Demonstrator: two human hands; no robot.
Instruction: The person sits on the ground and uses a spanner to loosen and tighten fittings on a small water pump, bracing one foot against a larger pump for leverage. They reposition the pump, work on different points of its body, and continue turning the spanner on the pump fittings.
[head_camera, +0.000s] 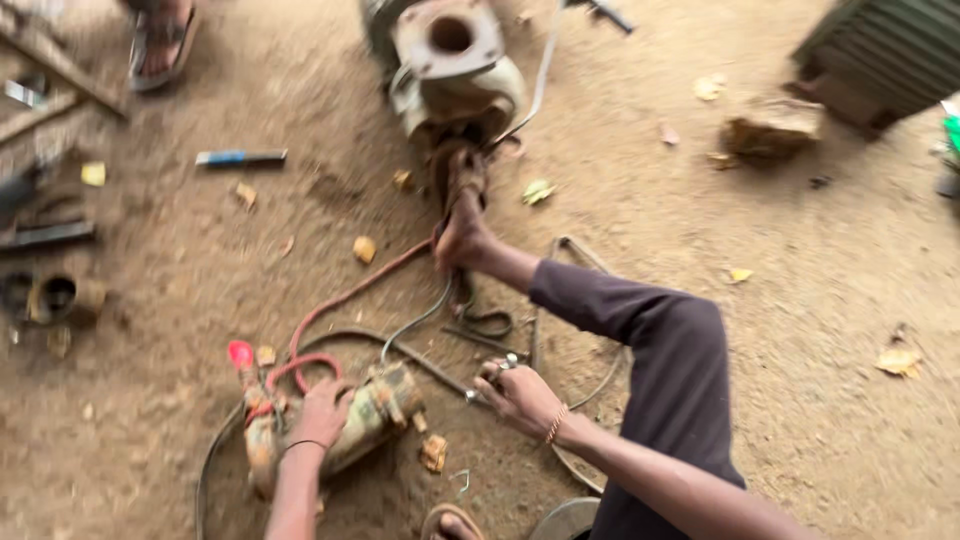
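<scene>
My left hand (320, 410) rests on top of a small, dirt-caked motor unit (365, 420) that lies on the earth floor, fingers spread over its body. My right hand (520, 395) is closed around a small shiny metal tool (500, 368), just to the right of the unit's end. A red hose (340, 298) and dark cables (420, 320) run from the unit. My leg in dark trousers (660, 330) stretches forward, its bare foot (462, 215) pressed against a large rusty pump casing (455, 70) with a round opening.
Another person's sandalled foot (160, 40) stands at the top left. A blue-handled tool (240, 157), pipe fittings (55, 295) and metal bars (45, 235) lie at the left. A stone (770, 135) and a green ribbed metal housing (890, 50) sit at the top right.
</scene>
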